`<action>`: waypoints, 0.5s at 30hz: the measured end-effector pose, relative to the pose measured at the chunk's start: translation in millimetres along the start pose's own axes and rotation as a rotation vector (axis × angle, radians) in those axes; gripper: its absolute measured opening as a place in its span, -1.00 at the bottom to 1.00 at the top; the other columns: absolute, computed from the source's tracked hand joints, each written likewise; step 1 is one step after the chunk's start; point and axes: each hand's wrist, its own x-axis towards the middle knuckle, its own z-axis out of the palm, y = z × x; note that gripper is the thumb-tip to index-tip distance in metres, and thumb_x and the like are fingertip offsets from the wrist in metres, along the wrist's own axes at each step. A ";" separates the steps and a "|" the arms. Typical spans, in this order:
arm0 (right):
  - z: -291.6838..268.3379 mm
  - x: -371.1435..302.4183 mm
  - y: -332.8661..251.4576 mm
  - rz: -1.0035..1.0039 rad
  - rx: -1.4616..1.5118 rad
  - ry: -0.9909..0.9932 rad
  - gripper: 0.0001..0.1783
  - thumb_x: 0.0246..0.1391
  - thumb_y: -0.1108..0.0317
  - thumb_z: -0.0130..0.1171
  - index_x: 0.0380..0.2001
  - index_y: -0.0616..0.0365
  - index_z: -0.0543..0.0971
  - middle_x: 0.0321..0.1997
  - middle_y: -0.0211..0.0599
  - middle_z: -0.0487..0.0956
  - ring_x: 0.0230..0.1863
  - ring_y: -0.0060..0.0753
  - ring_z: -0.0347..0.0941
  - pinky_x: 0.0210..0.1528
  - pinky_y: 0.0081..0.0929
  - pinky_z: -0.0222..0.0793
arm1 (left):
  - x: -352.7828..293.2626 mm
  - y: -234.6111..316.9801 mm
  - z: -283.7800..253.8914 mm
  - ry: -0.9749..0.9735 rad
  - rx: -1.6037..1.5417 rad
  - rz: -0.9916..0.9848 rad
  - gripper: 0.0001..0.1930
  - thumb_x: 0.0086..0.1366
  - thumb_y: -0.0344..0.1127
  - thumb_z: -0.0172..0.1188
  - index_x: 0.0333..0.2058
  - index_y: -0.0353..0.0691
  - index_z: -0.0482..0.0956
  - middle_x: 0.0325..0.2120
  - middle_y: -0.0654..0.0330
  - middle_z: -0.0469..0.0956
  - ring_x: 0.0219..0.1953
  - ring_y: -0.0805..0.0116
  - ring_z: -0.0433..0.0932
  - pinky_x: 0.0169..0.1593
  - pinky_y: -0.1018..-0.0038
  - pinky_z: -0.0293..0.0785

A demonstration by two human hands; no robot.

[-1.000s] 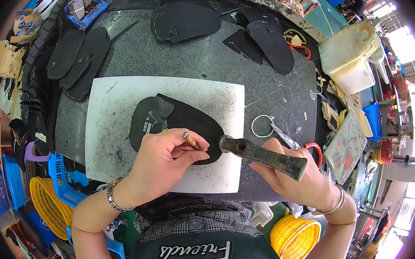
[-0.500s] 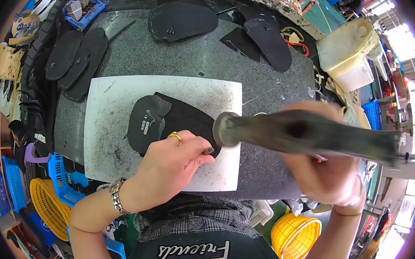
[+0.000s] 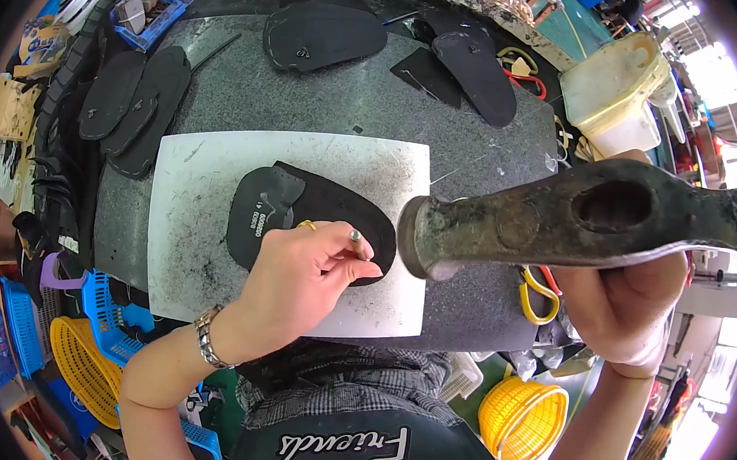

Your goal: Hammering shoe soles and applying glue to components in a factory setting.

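My left hand point(image 3: 293, 272) pinches a short metal punch point(image 3: 356, 239) between thumb and fingers. Its top end shows, while the lower end is hidden by my fingers. Under that hand lies a black shoe upper piece point(image 3: 341, 201) with a rounded outline and pale print at its left end. It rests on a white board point(image 3: 191, 175). My right hand point(image 3: 623, 312) is closed round a hammer point(image 3: 514, 227), mostly hidden beneath the worn metal head. The hammer is raised close to the camera, right of the punch and apart from it.
Black cut pieces lie at the table's far side point(image 3: 326, 39) and left point(image 3: 150, 112). Yellow-handled scissors point(image 3: 539, 300) sit below the hammer. A blue tray point(image 3: 152, 18) stands far left, a whitish container point(image 3: 609, 84) far right. Yellow baskets point(image 3: 522, 420) stand below the table edge.
The hammer has come up closer to the camera and moved right with my right hand. My left hand has tilted slightly, so more of the punch shows. The black piece stays in place.
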 end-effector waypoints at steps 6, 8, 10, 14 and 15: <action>10.7 -3.8 2.2 -0.051 -0.335 -0.285 -0.77 -0.10 0.61 0.14 -0.29 0.27 0.46 -0.46 -0.25 0.41 -0.61 -0.43 0.34 -0.57 -0.46 0.20 | 3.1 11.0 3.1 -0.040 0.461 0.300 -0.95 0.12 -0.54 0.19 -0.45 -0.31 0.49 -0.52 0.15 0.56 -0.53 0.46 0.55 -0.49 0.54 0.41; 9.1 -1.7 0.1 0.030 -0.234 -0.239 -0.80 -0.10 0.61 0.14 -0.31 0.29 0.47 -0.47 -0.27 0.40 -0.62 -0.47 0.30 -0.58 -0.49 0.18 | 6.7 7.0 -2.2 -0.067 0.035 -0.028 -0.96 0.13 -0.54 0.17 -0.45 -0.32 0.48 -0.51 0.15 0.56 -0.48 0.49 0.55 -0.47 0.57 0.41; 6.6 -0.6 -1.3 0.113 -0.132 -0.195 -0.82 -0.10 0.61 0.14 -0.34 0.31 0.48 -0.48 -0.29 0.38 -0.63 -0.51 0.27 -0.59 -0.52 0.15 | 5.2 6.9 -0.6 -0.053 0.018 0.002 -0.97 0.14 -0.56 0.15 -0.45 -0.35 0.48 -0.52 0.18 0.56 -0.44 0.55 0.54 -0.41 0.63 0.41; 3.1 2.5 -1.2 0.031 -0.154 -0.056 -0.83 -0.12 0.63 0.12 -0.36 0.37 0.48 -0.47 -0.35 0.34 -0.60 -0.62 0.18 -0.58 -0.64 0.09 | 9.3 1.0 -4.0 -0.042 -0.288 -0.175 -0.97 0.14 -0.60 0.13 -0.45 -0.36 0.50 -0.52 0.24 0.56 -0.41 0.60 0.52 -0.30 0.67 0.43; 3.3 1.8 -0.2 0.030 -0.151 -0.070 -0.83 -0.12 0.63 0.13 -0.35 0.37 0.48 -0.46 -0.33 0.35 -0.59 -0.61 0.21 -0.57 -0.62 0.12 | 11.1 1.6 -4.5 -0.015 -0.440 -0.258 -0.96 0.14 -0.60 0.13 -0.45 -0.36 0.51 -0.52 0.26 0.56 -0.41 0.61 0.52 -0.28 0.68 0.43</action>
